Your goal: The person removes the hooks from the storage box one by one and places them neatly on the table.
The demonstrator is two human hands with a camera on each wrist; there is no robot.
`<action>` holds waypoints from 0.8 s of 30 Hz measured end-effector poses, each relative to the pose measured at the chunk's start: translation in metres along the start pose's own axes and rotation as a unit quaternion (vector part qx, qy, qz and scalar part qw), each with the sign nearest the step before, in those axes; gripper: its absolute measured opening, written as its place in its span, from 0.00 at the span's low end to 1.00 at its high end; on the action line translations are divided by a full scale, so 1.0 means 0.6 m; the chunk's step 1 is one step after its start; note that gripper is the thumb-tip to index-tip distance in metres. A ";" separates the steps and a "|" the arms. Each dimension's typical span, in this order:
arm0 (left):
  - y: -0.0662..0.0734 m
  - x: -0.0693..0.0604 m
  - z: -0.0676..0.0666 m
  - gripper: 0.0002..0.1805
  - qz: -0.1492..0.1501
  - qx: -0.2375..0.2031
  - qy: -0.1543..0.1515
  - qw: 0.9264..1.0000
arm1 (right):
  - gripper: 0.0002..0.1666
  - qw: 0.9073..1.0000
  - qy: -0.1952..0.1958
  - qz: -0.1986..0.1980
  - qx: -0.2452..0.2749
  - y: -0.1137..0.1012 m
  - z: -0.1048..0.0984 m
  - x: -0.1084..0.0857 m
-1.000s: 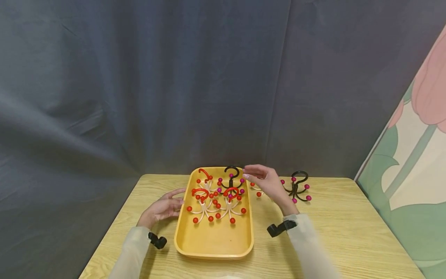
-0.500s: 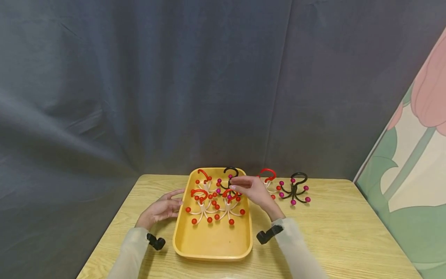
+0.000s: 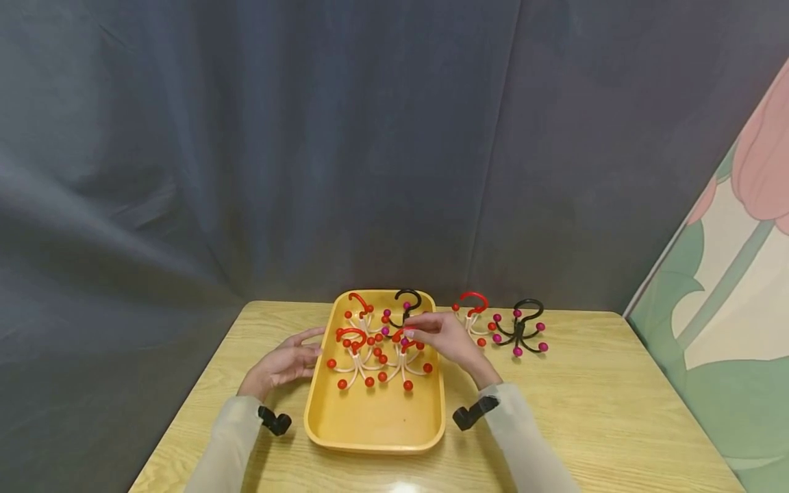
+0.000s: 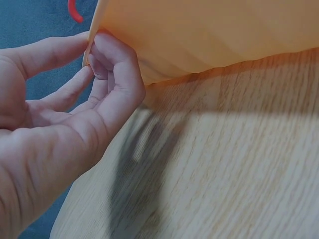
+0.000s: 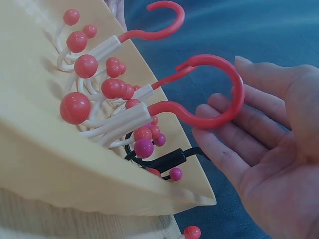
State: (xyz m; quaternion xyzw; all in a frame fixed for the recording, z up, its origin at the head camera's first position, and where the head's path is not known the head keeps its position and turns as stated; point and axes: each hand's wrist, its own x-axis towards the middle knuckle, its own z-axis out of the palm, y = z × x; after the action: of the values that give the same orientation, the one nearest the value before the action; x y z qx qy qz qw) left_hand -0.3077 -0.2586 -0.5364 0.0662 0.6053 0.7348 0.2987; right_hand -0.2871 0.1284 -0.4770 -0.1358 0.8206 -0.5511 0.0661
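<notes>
On the left, my left hand [image 3: 286,364] holds the yellow tray [image 3: 376,424] by its side rim. In the left wrist view the rim is pinched between thumb and fingers. My right hand [image 3: 444,335] is above the tray's right side, at the red hook [image 5: 227,118] of a white claw hanger [image 3: 403,363]. Its thumb and fingers lie around that hook without visibly closing on it. Two other white hangers with red hooks, one at front left [image 3: 357,363] and one behind, lie in the tray. A black hanger [image 5: 168,160] with magenta balls is there too, partly hidden by my right hand.
On the table right of the tray lie a white hanger with a red hook [image 3: 484,301] and a black hanger [image 3: 520,331] with magenta balls. A dark curtain [image 3: 370,150] hangs behind the table [image 3: 592,404]. A flower-patterned panel [image 3: 727,294] stands at the right.
My right hand has moved left and slightly down, from beyond the tray's right rim to the front right hanger's red hook. My left hand stays on the rim.
</notes>
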 end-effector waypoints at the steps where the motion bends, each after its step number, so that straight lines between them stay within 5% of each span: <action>1: 0.000 0.000 0.000 0.40 0.000 -0.001 -0.003 1.000 | 0.21 1.000 -0.002 0.000 0.000 0.001 0.000 0.000; 24: 0.005 -0.002 0.004 0.40 -0.006 -0.022 0.012 1.000 | 0.18 0.999 -0.010 -0.042 -0.020 0.016 -0.001 -0.008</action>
State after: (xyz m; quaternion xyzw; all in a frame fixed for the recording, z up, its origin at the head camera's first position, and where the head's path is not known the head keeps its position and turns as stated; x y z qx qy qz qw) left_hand -0.3066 -0.2574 -0.5329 0.0474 0.5931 0.7469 0.2968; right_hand -0.2841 0.1339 -0.4860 -0.1774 0.8241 -0.5358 0.0486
